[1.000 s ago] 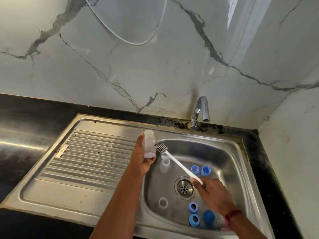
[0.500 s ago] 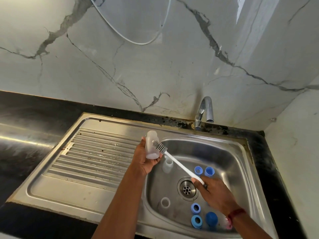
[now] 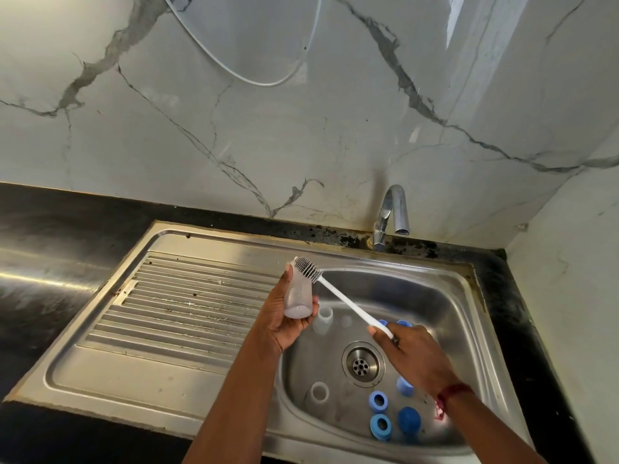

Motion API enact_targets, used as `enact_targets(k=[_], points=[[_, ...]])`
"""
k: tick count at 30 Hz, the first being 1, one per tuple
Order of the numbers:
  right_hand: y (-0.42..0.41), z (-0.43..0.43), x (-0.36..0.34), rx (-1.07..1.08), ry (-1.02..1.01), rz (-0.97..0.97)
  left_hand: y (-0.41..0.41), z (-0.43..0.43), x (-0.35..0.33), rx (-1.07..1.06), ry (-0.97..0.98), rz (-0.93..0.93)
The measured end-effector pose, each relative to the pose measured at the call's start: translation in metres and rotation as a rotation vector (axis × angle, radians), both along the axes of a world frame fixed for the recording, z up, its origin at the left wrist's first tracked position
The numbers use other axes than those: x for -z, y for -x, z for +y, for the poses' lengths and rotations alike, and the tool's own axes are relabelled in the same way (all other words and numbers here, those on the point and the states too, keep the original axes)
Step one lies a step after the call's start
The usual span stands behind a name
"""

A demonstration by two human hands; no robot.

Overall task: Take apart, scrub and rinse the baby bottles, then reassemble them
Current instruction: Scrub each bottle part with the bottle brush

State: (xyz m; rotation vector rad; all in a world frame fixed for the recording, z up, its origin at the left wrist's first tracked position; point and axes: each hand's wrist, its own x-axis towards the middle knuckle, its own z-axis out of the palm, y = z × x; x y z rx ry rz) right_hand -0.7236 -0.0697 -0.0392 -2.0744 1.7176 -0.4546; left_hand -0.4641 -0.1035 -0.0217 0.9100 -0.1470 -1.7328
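Observation:
My left hand [image 3: 280, 318] grips a clear bottle body [image 3: 299, 298] over the left rim of the sink basin [image 3: 435, 296], base toward me. My right hand [image 3: 413, 354] holds the white handle of a bottle brush [image 3: 348, 304]. Its grey bristle head [image 3: 306, 268] lies against the far end of the held bottle. Two more clear bottle bodies stand in the basin, one [image 3: 323, 319] behind my left hand and one [image 3: 317, 395] near the front. Several blue rings and caps [image 3: 380, 421] lie on the basin floor, some hidden by my right hand.
The drain [image 3: 361, 364] sits mid-basin. A chrome tap [image 3: 390, 216] rises behind the basin, with no water running. A ribbed steel draining board [image 3: 174, 306] extends left. Black countertop [image 3: 50, 236] surrounds the sink, and a marble wall corner closes the right side.
The brush head has slid from the bottle's side up to its far end. Both hands stay over the basin's left part, and the view has shifted slightly.

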Motion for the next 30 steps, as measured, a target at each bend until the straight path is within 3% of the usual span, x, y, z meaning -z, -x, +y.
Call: enact_targets(k=[5,11,17,22,27,30], points=[[0.0,0.01,-0.005,-0.102,-0.072,0.027,-0.014,0.0,0.005,-0.039,-0.04,0.113],[0.008,0.016,0.003,-0.145,-0.095,0.027,-0.018,-0.003,0.001,-0.001,-0.038,0.049],[0.004,0.001,-0.003,-0.03,-0.048,0.016,-0.006,-0.003,0.002,0.023,-0.018,-0.057],[-0.001,-0.009,0.0,-0.028,-0.005,0.009,-0.003,0.0,0.01,0.069,-0.04,-0.027],[0.008,0.009,0.007,-0.114,-0.077,0.035,-0.014,-0.002,0.012,-0.034,-0.124,0.097],[0.016,0.015,0.016,-0.139,-0.075,0.034,-0.013,-0.001,0.011,-0.06,-0.147,0.045]])
